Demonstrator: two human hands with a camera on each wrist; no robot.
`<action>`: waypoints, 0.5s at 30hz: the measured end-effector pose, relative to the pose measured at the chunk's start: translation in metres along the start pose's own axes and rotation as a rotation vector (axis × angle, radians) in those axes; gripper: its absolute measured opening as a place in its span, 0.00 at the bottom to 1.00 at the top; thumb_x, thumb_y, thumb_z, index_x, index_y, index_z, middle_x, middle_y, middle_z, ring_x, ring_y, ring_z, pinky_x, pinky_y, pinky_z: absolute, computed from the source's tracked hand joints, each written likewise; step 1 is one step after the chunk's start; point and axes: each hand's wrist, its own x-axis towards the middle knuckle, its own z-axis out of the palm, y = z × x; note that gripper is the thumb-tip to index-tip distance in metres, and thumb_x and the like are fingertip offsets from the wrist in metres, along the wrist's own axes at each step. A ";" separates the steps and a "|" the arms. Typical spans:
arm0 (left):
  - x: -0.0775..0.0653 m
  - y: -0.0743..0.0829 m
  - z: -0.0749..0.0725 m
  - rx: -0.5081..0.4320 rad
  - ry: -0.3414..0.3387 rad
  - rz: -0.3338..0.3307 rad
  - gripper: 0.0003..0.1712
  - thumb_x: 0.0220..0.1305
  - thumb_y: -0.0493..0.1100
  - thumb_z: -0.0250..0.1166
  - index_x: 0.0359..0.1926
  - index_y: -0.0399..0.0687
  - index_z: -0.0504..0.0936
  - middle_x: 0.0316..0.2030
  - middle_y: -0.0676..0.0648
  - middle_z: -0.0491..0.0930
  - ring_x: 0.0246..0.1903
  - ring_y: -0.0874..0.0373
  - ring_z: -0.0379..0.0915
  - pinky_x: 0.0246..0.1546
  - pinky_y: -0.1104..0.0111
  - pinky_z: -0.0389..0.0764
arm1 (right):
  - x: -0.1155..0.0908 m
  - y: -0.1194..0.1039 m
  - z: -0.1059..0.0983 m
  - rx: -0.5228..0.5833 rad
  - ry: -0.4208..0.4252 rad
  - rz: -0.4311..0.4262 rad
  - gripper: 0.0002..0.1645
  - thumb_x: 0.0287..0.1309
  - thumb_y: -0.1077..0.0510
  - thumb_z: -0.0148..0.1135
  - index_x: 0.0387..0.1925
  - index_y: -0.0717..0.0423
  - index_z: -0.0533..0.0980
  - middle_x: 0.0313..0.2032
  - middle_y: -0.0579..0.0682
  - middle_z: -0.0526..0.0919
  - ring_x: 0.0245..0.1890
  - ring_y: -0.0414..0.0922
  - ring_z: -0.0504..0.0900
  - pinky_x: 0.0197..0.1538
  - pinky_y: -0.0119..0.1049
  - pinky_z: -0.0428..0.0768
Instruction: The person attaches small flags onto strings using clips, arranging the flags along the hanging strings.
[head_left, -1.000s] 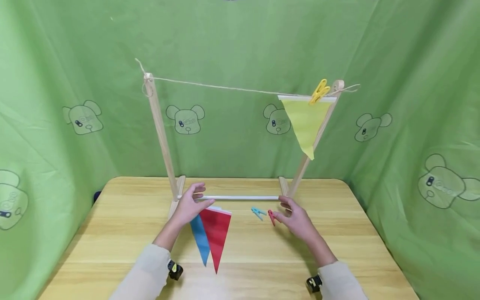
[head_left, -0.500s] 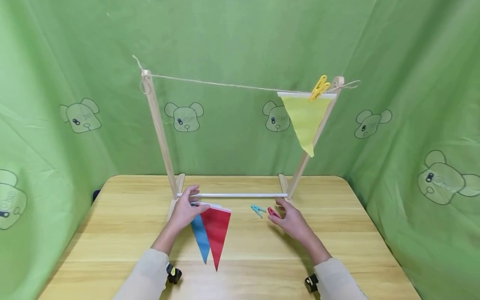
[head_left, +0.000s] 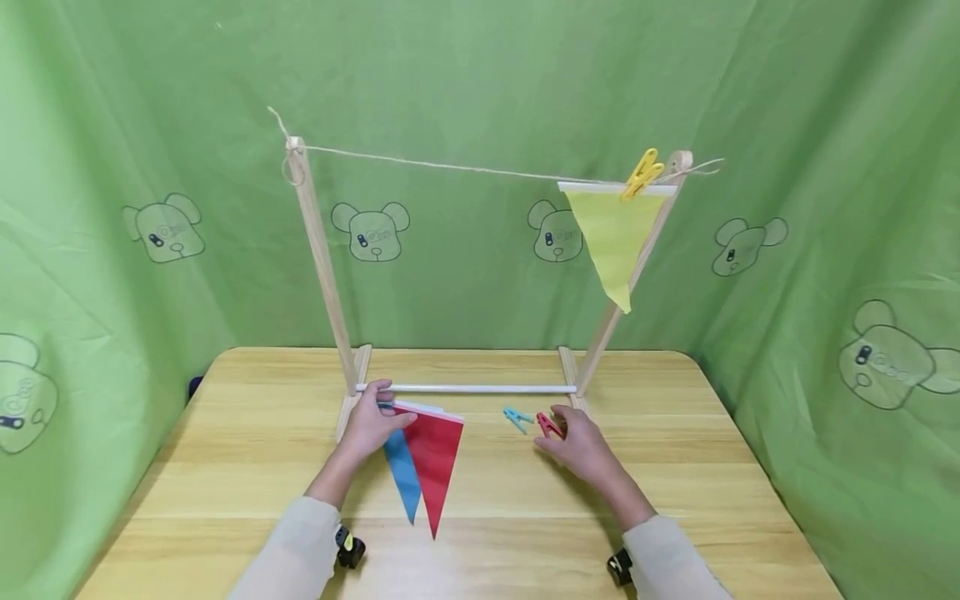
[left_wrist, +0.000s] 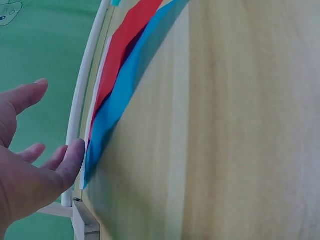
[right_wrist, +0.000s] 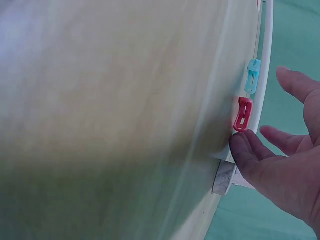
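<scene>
A red pennant (head_left: 433, 454) overlaps a blue pennant (head_left: 402, 475) on the table, both with white top edges. My left hand (head_left: 372, 425) is at their upper left corner. Its thumb is apart from its fingers, and the fingertips are at the white edge in the left wrist view. My right hand (head_left: 585, 446) is beside a red clothespin (head_left: 549, 426), thumb and fingers spread around it. In the right wrist view a fingertip is at the end of the red clothespin (right_wrist: 243, 114); whether it touches is unclear. A light blue clothespin (head_left: 517, 419) lies just to the left.
A wooden frame stands behind, with a left post (head_left: 321, 258), a right post (head_left: 645, 267) and a white bar (head_left: 472, 389) low between them. Twine (head_left: 450, 165) spans the post tops. A yellow clothespin (head_left: 642, 175) holds a yellow pennant (head_left: 615, 237) at its right end.
My left hand has lowered onto the pennants' corner. The right hand has shifted slightly left and down around the red clothespin, which has turned a little. The view has tilted slightly.
</scene>
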 end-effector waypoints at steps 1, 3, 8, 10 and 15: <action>0.000 0.000 0.000 0.004 0.002 -0.003 0.46 0.58 0.37 0.77 0.73 0.35 0.63 0.63 0.30 0.74 0.53 0.38 0.78 0.50 0.58 0.87 | 0.000 0.001 0.000 0.000 0.010 -0.003 0.45 0.58 0.53 0.76 0.69 0.71 0.66 0.57 0.66 0.79 0.49 0.53 0.81 0.54 0.49 0.85; 0.000 0.000 0.001 0.015 0.004 -0.003 0.46 0.58 0.37 0.77 0.73 0.35 0.63 0.63 0.29 0.74 0.53 0.37 0.78 0.50 0.57 0.87 | 0.000 0.002 0.001 0.001 0.022 -0.007 0.43 0.58 0.54 0.76 0.68 0.71 0.68 0.56 0.66 0.79 0.49 0.54 0.81 0.54 0.50 0.85; 0.001 -0.001 0.002 0.054 0.017 0.006 0.45 0.58 0.37 0.77 0.72 0.34 0.65 0.62 0.29 0.75 0.51 0.39 0.78 0.50 0.56 0.85 | 0.002 0.004 0.004 -0.026 0.046 -0.017 0.39 0.56 0.55 0.77 0.64 0.71 0.72 0.53 0.65 0.80 0.49 0.54 0.81 0.55 0.51 0.85; 0.001 -0.002 0.004 0.067 0.021 0.009 0.44 0.57 0.37 0.77 0.71 0.34 0.65 0.62 0.29 0.75 0.51 0.40 0.77 0.51 0.56 0.84 | 0.004 0.005 0.005 -0.037 0.054 -0.018 0.37 0.55 0.56 0.78 0.61 0.70 0.74 0.50 0.63 0.81 0.45 0.52 0.80 0.50 0.48 0.85; 0.003 -0.005 0.007 0.097 0.034 0.006 0.43 0.57 0.37 0.78 0.70 0.33 0.68 0.60 0.31 0.77 0.49 0.42 0.77 0.51 0.56 0.83 | 0.006 0.004 0.007 -0.071 0.058 -0.032 0.31 0.53 0.57 0.79 0.53 0.70 0.77 0.41 0.59 0.79 0.37 0.47 0.74 0.37 0.37 0.77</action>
